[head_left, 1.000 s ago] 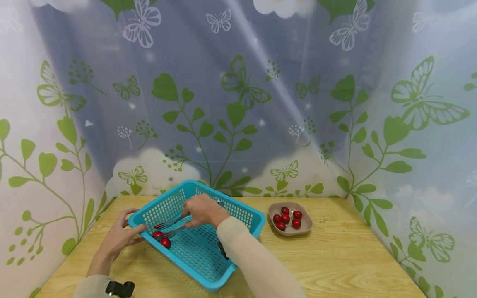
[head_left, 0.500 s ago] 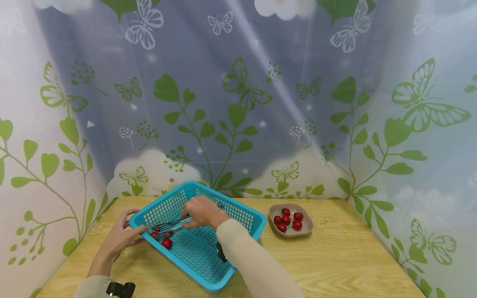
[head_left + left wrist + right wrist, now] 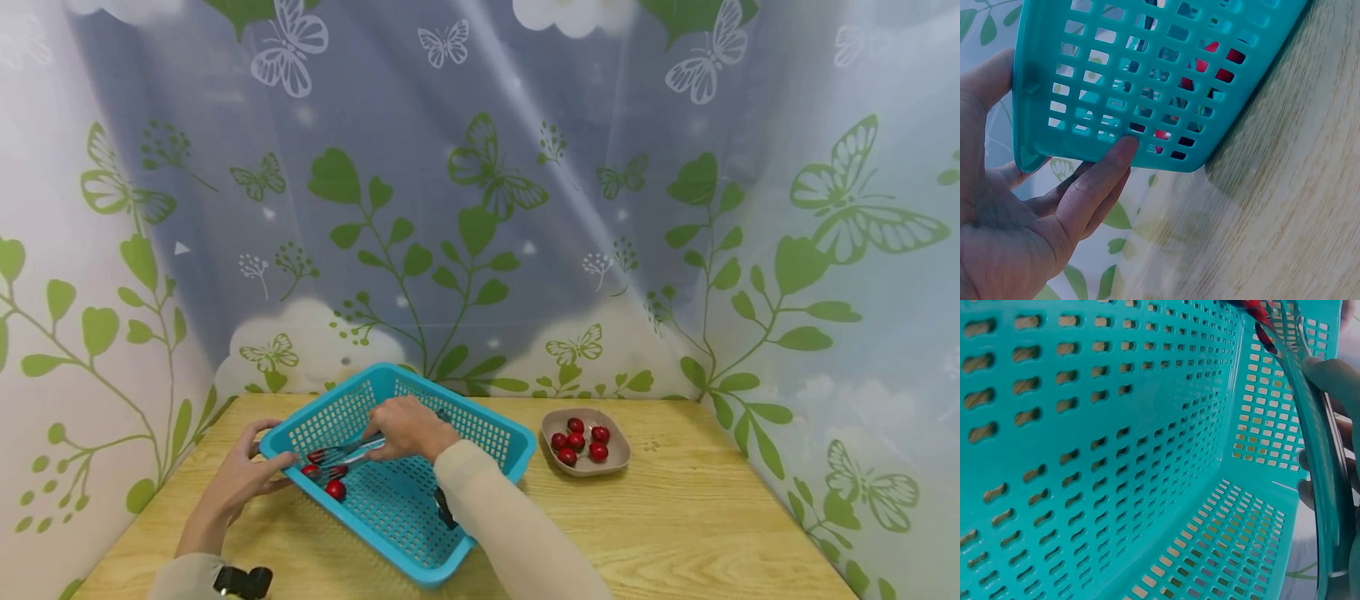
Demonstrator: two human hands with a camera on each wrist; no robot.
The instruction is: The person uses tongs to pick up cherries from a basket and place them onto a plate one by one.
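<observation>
A blue perforated plastic basket (image 3: pixel 360 529) stands on the table. My left hand (image 3: pixel 231 482) grips its left corner, thumb over the rim and fingers against the outer wall, as the left wrist view shows. My right hand (image 3: pixel 408 427) reaches inside and holds metal tongs (image 3: pixel 360 450) by their arms. The tips of the tongs are down among red cherries (image 3: pixel 335 490) in the left corner of the basket, overlapping some of them. In the right wrist view the tongs (image 3: pixel 1322 469) run close past the lens, with red fruit (image 3: pixel 1254 307) at their far end.
A small beige bowl (image 3: pixel 617 457) holding several red cherries (image 3: pixel 575 442) stands right of the basket. Behind the wooden table (image 3: pixel 675 517) hangs a patterned curtain (image 3: pixel 420 208) with butterflies and leaves.
The arms of the tongs have drawn a little closer together at the cherries, and a cherry by the tips has shifted slightly left. My left hand keeps its grip on the basket.
</observation>
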